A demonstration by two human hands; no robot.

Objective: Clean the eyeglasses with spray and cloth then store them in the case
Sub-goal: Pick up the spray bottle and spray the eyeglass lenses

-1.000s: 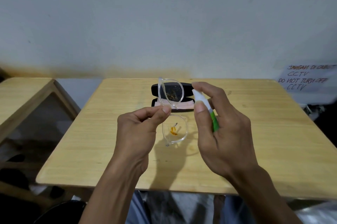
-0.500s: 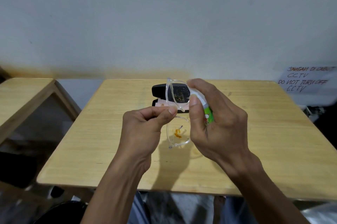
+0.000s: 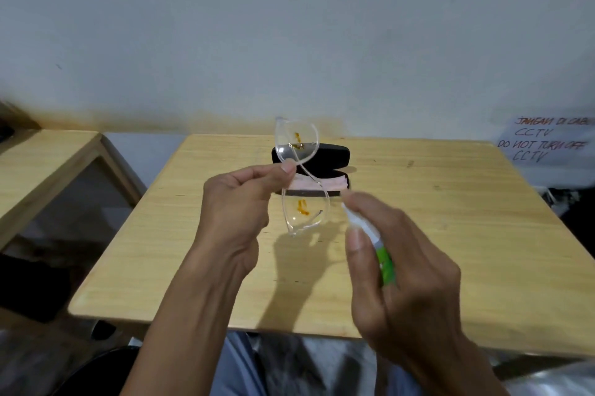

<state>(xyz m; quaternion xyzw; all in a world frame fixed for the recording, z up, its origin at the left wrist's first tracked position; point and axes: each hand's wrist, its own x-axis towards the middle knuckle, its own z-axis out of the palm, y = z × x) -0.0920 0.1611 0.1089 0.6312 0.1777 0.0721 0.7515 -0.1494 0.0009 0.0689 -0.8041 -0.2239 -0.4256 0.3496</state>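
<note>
From the head view the spraying step is in hand: the left hand [image 3: 238, 202] pinches the clear-framed eyeglasses [image 3: 301, 175] at the bridge, holding them on end above the wooden table [image 3: 450, 234], while the right hand [image 3: 405, 270] grips a slim white-and-green spray bottle [image 3: 373, 244] with its nozzle near the lower lens. Both glossy lenses show orange smears, so the next move likely calls for misting each lens, then fetching the soft pink cloth [image 3: 331, 184] lying in the open black hard-shell case [image 3: 328, 154] just behind.

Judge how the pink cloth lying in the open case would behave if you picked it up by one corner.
The cloth looks thin and flat across the case, so it would probably droop limply. It is likely very light. It seems to lie loose, so it should lift out freely.
</note>
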